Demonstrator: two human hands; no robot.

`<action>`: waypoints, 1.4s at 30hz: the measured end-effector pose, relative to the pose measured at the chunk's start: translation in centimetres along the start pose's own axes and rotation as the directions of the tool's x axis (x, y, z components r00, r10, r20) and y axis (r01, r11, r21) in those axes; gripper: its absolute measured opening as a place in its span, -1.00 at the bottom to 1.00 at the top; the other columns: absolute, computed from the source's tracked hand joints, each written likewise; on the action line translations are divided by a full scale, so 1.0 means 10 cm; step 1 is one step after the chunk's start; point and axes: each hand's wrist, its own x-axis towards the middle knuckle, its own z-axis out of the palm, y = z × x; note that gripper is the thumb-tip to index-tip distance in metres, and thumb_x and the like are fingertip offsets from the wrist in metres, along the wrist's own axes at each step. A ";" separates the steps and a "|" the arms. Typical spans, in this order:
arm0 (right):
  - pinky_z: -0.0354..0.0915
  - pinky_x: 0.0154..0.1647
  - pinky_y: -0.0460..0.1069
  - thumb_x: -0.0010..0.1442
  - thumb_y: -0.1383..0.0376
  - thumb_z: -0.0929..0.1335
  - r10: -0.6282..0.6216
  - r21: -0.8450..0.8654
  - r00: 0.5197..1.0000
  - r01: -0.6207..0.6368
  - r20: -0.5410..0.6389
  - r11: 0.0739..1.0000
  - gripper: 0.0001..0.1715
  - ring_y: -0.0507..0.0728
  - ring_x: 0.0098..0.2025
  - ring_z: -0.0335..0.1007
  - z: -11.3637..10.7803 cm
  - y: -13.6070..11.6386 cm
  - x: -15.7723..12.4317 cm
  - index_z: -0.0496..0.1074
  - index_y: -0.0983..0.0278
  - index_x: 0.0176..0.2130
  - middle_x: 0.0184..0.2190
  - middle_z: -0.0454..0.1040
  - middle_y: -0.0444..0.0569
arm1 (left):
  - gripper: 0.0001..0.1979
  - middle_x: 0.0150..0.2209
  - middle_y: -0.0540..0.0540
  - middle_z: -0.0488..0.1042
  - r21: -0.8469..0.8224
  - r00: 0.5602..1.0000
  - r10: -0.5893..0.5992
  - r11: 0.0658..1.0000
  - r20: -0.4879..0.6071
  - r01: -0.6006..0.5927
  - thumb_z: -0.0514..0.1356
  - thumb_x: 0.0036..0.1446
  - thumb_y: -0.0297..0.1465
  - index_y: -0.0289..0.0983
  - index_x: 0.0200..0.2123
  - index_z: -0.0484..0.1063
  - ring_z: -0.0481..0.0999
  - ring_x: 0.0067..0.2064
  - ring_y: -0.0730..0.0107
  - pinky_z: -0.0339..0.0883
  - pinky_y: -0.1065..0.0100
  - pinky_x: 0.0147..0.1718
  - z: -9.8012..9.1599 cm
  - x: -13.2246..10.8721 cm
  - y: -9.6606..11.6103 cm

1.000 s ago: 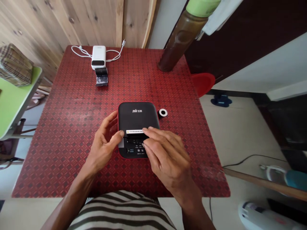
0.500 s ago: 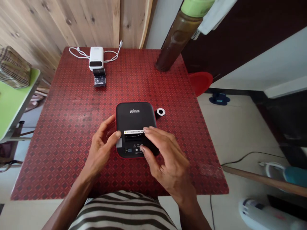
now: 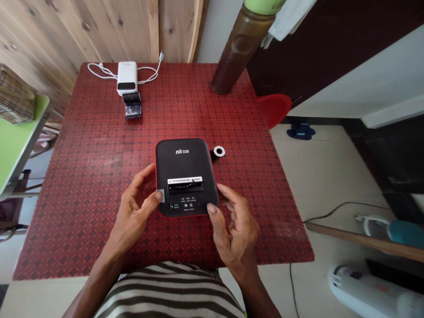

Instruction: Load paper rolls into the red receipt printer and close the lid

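Observation:
A flat black printer (image 3: 182,165) with red sides lies on the red patterned table, its paper slot and small buttons towards me. My left hand (image 3: 135,212) holds its left side, thumb on the grey patch at the front left corner and fingers along the edge. At the right front corner my right hand (image 3: 235,221) grips the printer, thumb on the top edge and fingers down the side. Something thin and dark shows in the slot, under a white warning strip. Just behind the printer's right side sits a small roll (image 3: 219,152) with a white ring end, partly hidden.
A white power bank (image 3: 127,78) with a white cable stands at the back left of the table (image 3: 99,185), a crumpled black wrapper-like piece (image 3: 133,106) before it. A tall dark bottle (image 3: 240,48) with a green lid stands at the back right, near a red stool (image 3: 274,110).
My right hand has moved off the slot and buttons to the printer's right side, uncovering the slot. My left hand keeps its hold. The view has shifted slightly.

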 end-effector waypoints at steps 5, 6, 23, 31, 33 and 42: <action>0.71 0.09 0.13 0.56 0.15 0.41 0.008 0.022 1.000 -0.008 -0.018 1.000 -0.59 0.25 0.07 0.79 0.02 0.01 -0.03 0.48 0.17 0.31 0.09 0.75 0.11 | -0.39 0.45 -0.20 0.56 0.015 1.000 0.007 1.000 0.004 -0.007 0.46 0.40 -0.13 -0.07 0.44 0.51 0.58 0.45 -0.13 0.62 -0.02 0.28 0.02 -0.04 0.01; 0.71 0.08 0.13 0.56 0.15 0.41 0.009 0.018 1.000 -0.008 -0.025 1.000 -0.58 0.25 0.07 0.79 0.02 0.02 -0.04 0.48 0.17 0.31 0.09 0.75 0.11 | -0.39 0.45 -0.20 0.56 0.030 1.000 0.012 0.999 0.007 -0.013 0.45 0.41 -0.13 -0.07 0.44 0.51 0.58 0.45 -0.14 0.63 -0.02 0.27 0.02 -0.04 0.01; 0.72 0.09 0.17 0.51 0.15 0.45 0.050 0.085 0.998 -0.045 -0.047 0.995 -0.53 0.27 0.10 0.78 0.07 0.04 -0.03 0.49 0.19 0.32 0.10 0.75 0.13 | -0.42 0.46 -0.22 0.55 0.001 1.000 -0.028 1.000 0.006 0.028 0.43 0.40 -0.20 -0.10 0.42 0.51 0.53 0.49 -0.18 0.56 -0.13 0.35 0.08 -0.02 0.06; 0.65 0.21 0.19 0.53 0.43 0.43 -0.234 0.011 0.971 0.233 0.056 0.972 -0.72 0.23 0.10 0.75 -0.13 -0.09 0.53 0.59 0.17 0.15 0.07 0.77 0.05 | -0.41 0.46 -0.18 0.54 0.014 1.000 -0.025 1.000 0.008 0.025 0.42 0.38 -0.14 -0.05 0.41 0.51 0.40 0.56 -0.25 0.52 -0.21 0.37 0.02 -0.03 0.02; 0.64 0.19 0.18 0.52 0.50 0.40 -0.351 -0.007 0.917 0.359 0.191 0.933 -0.72 0.23 0.06 0.75 -0.08 -0.15 0.76 0.62 0.24 0.10 0.05 0.78 0.09 | -0.41 0.43 -0.18 0.57 0.013 1.000 -0.011 1.000 0.014 0.010 0.44 0.36 -0.14 -0.06 0.40 0.52 0.42 0.55 -0.24 0.55 -0.17 0.33 0.01 -0.02 0.03; 0.54 0.13 0.19 0.50 0.53 0.40 -0.185 -0.254 0.629 0.541 0.755 0.802 -0.77 0.33 0.02 0.72 0.41 -0.44 1.36 0.67 0.33 -0.03 -0.07 0.77 0.16 | -0.40 0.43 -0.19 0.54 -0.045 0.995 0.068 0.997 0.079 -0.064 0.43 0.39 -0.10 -0.08 0.40 0.49 0.59 0.38 -0.06 0.48 -0.09 0.38 -0.02 0.03 -0.09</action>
